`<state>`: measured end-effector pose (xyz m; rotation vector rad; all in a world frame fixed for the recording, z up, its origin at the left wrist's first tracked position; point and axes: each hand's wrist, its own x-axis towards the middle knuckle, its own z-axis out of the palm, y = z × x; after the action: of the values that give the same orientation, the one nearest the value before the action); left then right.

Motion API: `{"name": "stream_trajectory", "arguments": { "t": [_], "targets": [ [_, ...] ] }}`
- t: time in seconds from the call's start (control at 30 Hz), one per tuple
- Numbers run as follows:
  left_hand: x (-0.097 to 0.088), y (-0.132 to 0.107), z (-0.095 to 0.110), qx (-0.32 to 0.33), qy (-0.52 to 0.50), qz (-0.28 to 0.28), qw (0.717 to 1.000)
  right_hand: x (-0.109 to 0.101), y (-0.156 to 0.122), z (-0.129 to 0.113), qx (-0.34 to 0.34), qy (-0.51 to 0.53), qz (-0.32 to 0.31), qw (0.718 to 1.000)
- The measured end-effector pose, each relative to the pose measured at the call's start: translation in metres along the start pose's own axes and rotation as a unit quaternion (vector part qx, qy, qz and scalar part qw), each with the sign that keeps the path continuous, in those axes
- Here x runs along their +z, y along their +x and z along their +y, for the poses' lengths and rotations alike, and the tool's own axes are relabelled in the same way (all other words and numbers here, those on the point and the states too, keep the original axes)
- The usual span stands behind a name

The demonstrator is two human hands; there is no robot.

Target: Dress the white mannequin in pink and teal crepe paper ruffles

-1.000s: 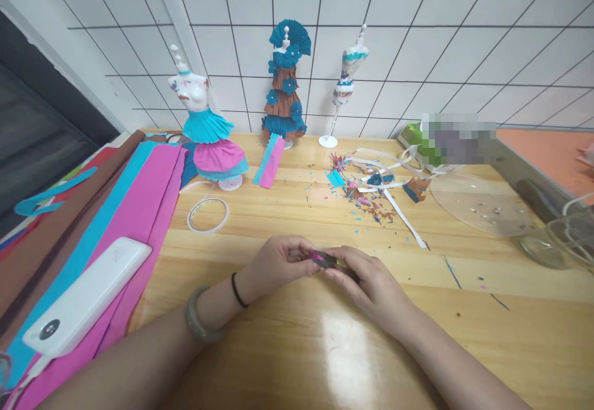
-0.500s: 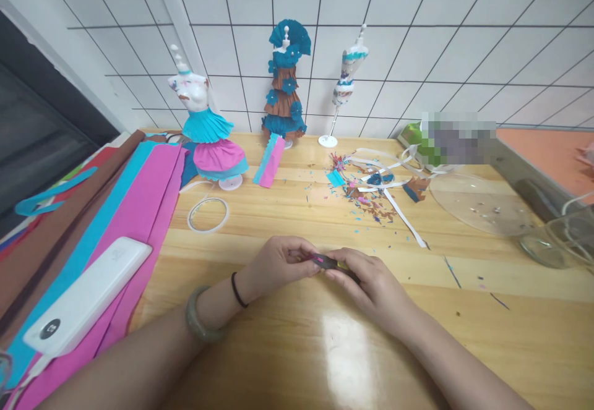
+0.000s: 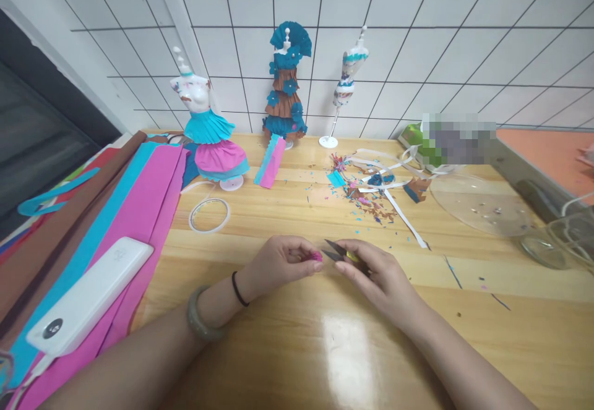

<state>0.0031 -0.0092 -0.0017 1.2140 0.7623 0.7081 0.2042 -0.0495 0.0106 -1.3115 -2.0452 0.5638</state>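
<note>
Low over the front middle of the wooden table, my left hand [image 3: 283, 260] pinches a small piece of pink crepe paper [image 3: 316, 256] between thumb and fingertips. My right hand [image 3: 371, 268] is closed around a pair of dark thread snips [image 3: 338, 252]. Their two blades are spread apart and point left, just short of the pink piece. A bit of yellow shows at the handle; the rest is hidden in my palm. Behind stand a mannequin in a blue and pink skirt [image 3: 218, 159], one in a teal and brown ruffled dress [image 3: 284, 94], and a bare mannequin [image 3: 346, 82].
Paper sheets [image 3: 134, 193] lie on the left under a white power bank [image 3: 93, 298]. A tape roll [image 3: 208, 215], a pink-blue strip [image 3: 270, 161] and scattered paper scraps [image 3: 371, 203] lie farther back. On the right are a clear round plate [image 3: 477, 206] and a glass jar [image 3: 547, 249].
The snips have drawn back to the right from my left fingertips, and their blades have come apart. The pink piece now shows more plainly in my left hand.
</note>
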Motion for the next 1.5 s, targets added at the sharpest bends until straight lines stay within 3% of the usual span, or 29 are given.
{"name": "stream_trajectory", "arguments": {
  "t": [0.1,0.3,0.63,1.13,1.5],
  "targets": [
    [0.000,0.000,0.002,0.005,0.019,0.007,1.000,-0.002,0.001,0.003,0.021,0.008,-0.012,1.000],
    [-0.001,0.001,0.000,0.051,0.020,-0.031,0.998,-0.002,0.003,-0.003,0.008,0.036,-0.076,0.996],
    [-0.005,0.001,-0.002,0.102,0.134,-0.034,0.985,-0.004,0.005,-0.008,0.008,0.069,-0.119,0.991],
    [-0.007,0.001,0.002,0.081,0.191,-0.061,0.976,-0.005,0.004,-0.008,-0.007,0.070,-0.128,0.989],
    [-0.004,0.000,0.004,0.085,0.165,-0.063,0.981,-0.005,0.003,-0.009,-0.001,0.063,-0.123,0.990]
  ]
}}
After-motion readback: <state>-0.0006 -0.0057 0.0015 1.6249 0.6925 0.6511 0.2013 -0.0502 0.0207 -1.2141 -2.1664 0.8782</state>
